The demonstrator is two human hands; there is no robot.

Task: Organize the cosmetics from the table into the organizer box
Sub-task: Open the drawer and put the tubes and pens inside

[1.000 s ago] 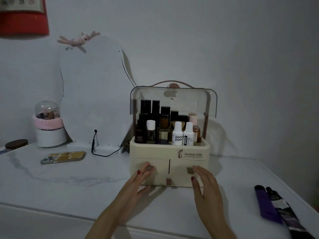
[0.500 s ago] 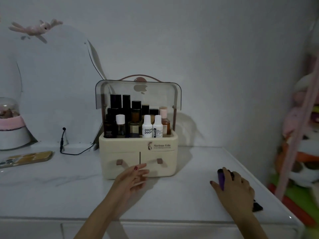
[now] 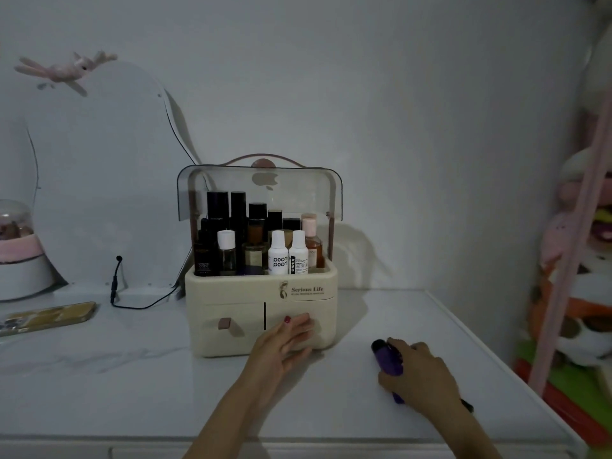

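Observation:
A cream organizer box (image 3: pixel 231 286) stands mid-table with its clear lid raised and several bottles upright in the top tray. It has two front drawers; the left one shows a pink handle (image 3: pixel 224 323). My left hand (image 3: pixel 281 342) lies flat against the right drawer's front, covering its handle, fingers apart. My right hand (image 3: pixel 420 376) is closed over a purple tube (image 3: pixel 389 361) lying on the table to the box's right. A dark second tube (image 3: pixel 467 406) pokes out behind my wrist.
A phone (image 3: pixel 49 317) lies at the left. A black cable (image 3: pixel 132 303) runs behind the box from a curved mirror (image 3: pixel 99 177). A white jar with a pink band (image 3: pixel 16 256) sits far left. The table's right edge (image 3: pixel 490 359) borders soft toys.
My left hand slid right from the left drawer to the right drawer's front. My right hand left the box, reached right and closed over the purple tube.

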